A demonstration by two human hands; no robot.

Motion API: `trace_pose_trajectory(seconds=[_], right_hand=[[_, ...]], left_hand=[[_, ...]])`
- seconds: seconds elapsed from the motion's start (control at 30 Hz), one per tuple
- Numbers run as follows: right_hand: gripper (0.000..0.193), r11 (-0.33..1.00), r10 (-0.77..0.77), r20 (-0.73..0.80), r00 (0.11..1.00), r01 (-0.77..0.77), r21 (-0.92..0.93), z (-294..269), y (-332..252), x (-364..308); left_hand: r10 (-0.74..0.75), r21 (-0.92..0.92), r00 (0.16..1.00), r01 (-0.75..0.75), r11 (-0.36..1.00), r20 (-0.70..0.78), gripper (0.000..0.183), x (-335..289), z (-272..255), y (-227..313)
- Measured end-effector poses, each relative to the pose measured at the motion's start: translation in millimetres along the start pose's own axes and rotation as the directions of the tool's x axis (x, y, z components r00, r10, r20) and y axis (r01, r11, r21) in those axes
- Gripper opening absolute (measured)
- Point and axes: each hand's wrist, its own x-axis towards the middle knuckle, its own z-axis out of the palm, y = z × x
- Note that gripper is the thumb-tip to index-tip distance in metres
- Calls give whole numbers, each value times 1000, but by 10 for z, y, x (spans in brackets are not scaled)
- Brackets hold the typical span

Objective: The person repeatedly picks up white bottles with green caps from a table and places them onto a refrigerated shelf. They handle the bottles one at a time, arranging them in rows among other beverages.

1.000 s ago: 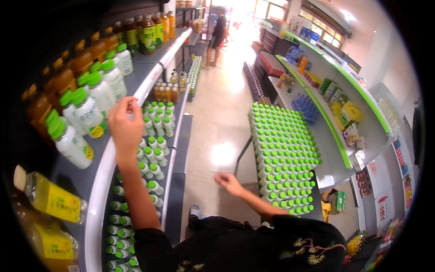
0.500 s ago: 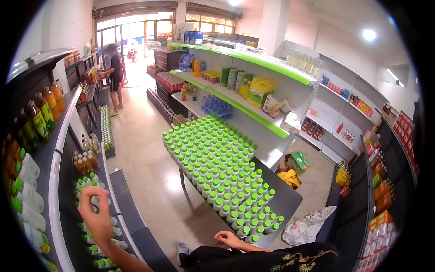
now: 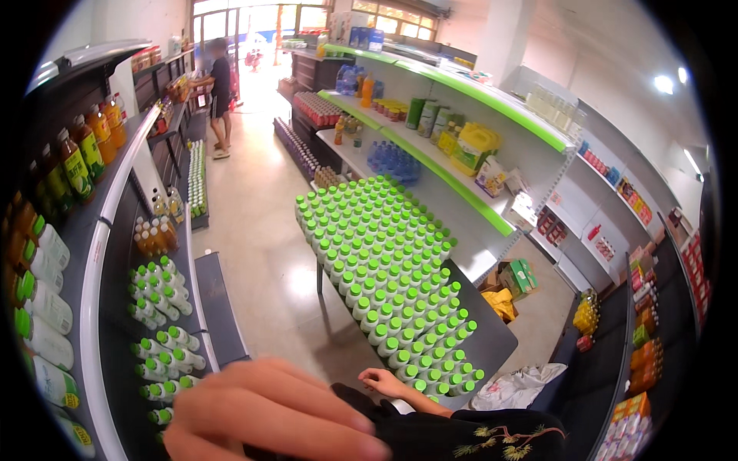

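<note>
My left hand (image 3: 269, 415) looms large and slightly blurred at the bottom edge. Its back faces up, its fingers stretch to the right, and its palm is hidden. I see nothing held in it. Low on the left shelf, white bottles with green caps (image 3: 165, 361) stand in groups beyond it. My right hand (image 3: 379, 381) hangs by the dark clothing, fingers loosely bent and apart, with nothing visible in them. Just past it, the dark table (image 3: 492, 338) bears dense rows of the same white, green-capped bottles (image 3: 384, 261).
Juice and tea bottles (image 3: 77, 165) line the left shelf's upper level. A grey base ledge (image 3: 219, 300) borders the aisle. Farther off, a person (image 3: 220, 96) stands at the shelves. Behind the table is a green-edged shelf unit (image 3: 453, 188); a white sack (image 3: 519, 388) lies at right.
My left hand has left its place before the left shelf, moving right and closer to the camera, its fingers straightening. My right hand has barely moved. The view has shifted.
</note>
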Motion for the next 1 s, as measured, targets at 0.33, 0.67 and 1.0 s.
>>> trace_pose_trajectory(seconds=[0.33, 0.67, 1.0], right_hand=[[28, 963, -60, 165, 984, 101, -250, 122, -448, 929], [26, 983, -161, -178, 971, 174, 62, -583, -1054, 2178], [22, 936, -45, -639, 768, 256, 241, -1834, -1412, 2101]], left_hand=[[-33, -233, 999, 30, 972, -11, 14, 476, -8, -1173], [-327, -247, 928, 363, 898, 176, 16, 862, -327, -3090], [-911, 561, 382, 725, 400, 157, 13, -1230, -2040, -5849]])
